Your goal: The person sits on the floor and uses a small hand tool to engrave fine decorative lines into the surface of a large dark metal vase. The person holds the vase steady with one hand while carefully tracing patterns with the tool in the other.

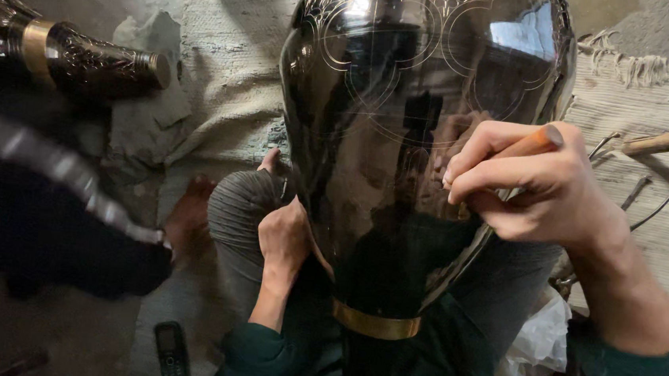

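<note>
We note a large dark glossy vase [410, 138] lying in the lap, its brass band [375, 324] near the body. Our left hand [284, 236] is curled against its lower left flank, steadying it. Our right hand [530, 183] is closed around an orange-handled tool [535, 142], pressed to the vase's right side. Metal tools [652, 197] lie on the woven mat [224, 68] to the right; a small phone [171, 351] lies on the floor.

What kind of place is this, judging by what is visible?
Probably a craft workshop on the floor: a large dark engraved vase rests in the person's lap, the right hand holds a wooden-handled tool, and metal tools lie on a woven mat.
</note>
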